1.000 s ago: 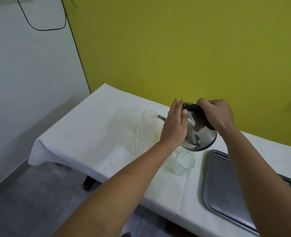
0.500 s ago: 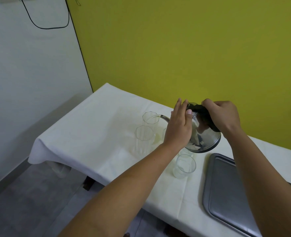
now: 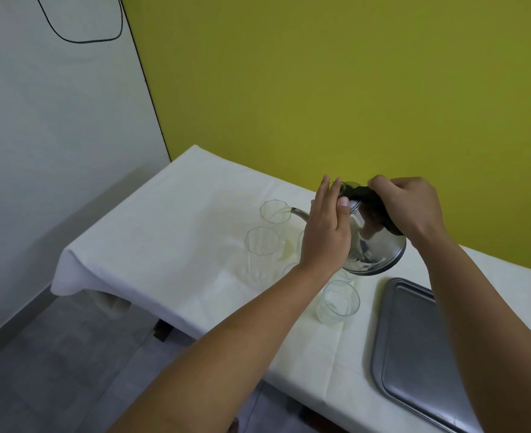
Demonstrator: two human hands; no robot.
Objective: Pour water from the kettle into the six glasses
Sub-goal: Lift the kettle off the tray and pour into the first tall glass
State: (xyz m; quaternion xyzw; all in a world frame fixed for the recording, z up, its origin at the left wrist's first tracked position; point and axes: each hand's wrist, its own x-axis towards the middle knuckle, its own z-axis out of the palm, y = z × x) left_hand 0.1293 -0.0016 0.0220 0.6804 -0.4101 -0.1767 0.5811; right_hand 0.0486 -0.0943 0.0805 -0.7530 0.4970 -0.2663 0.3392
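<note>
A shiny steel kettle (image 3: 375, 245) with a black handle is tipped to the left above the table. My right hand (image 3: 409, 204) is closed around that handle. My left hand (image 3: 326, 235) lies flat against the kettle's lid and side, fingers straight. The thin spout (image 3: 298, 212) reaches over the rim of the far clear glass (image 3: 275, 211). A second clear glass (image 3: 261, 245) stands just in front of it. A third clear glass (image 3: 339, 303) stands nearer me, below the kettle. Other glasses are partly hidden behind my left wrist and the kettle.
The table wears a white cloth (image 3: 170, 232) whose left end hangs over the edge. A grey metal tray (image 3: 414, 348) lies on the right. A yellow wall stands close behind the table, a white wall on the left.
The kettle and both hands have kept their hold and pose, with the spout staying at the far glass. The camera view has shifted slightly.
</note>
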